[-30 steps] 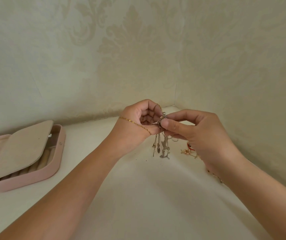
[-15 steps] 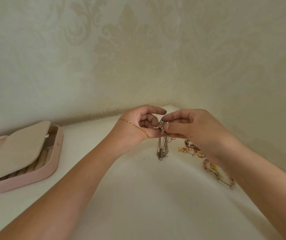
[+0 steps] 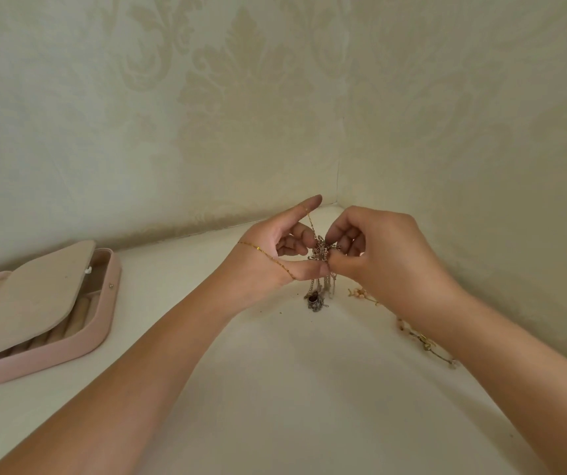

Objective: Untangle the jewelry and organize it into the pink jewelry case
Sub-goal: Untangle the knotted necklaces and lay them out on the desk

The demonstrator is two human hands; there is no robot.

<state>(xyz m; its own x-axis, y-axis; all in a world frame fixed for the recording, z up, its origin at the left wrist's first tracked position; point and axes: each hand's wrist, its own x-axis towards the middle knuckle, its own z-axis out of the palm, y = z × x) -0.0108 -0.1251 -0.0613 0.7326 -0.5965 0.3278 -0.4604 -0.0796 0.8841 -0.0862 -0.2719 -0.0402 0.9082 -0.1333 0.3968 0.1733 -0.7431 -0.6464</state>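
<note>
A knot of tangled chains (image 3: 322, 251) hangs between my two hands, its loose ends and a small pendant (image 3: 314, 299) reaching down to the white surface. My left hand (image 3: 275, 255) pinches the knot from the left, with a thin gold chain (image 3: 264, 252) draped across its back and up over the raised index finger. My right hand (image 3: 374, 252) pinches the knot from the right with thumb and fingertips. The pink jewelry case (image 3: 79, 341) lies open at the far left, its beige inner flap (image 3: 31, 296) half raised over ring rolls.
More jewelry lies on the surface under my right wrist: a pale beaded piece (image 3: 359, 293) and a beaded strand with gold parts (image 3: 426, 344). Patterned walls meet in a corner (image 3: 338, 186) just behind my hands.
My left index finger has straightened and lifted, drawing the gold chain upward. Both hands sank lower, so the hanging ends now touch the surface.
</note>
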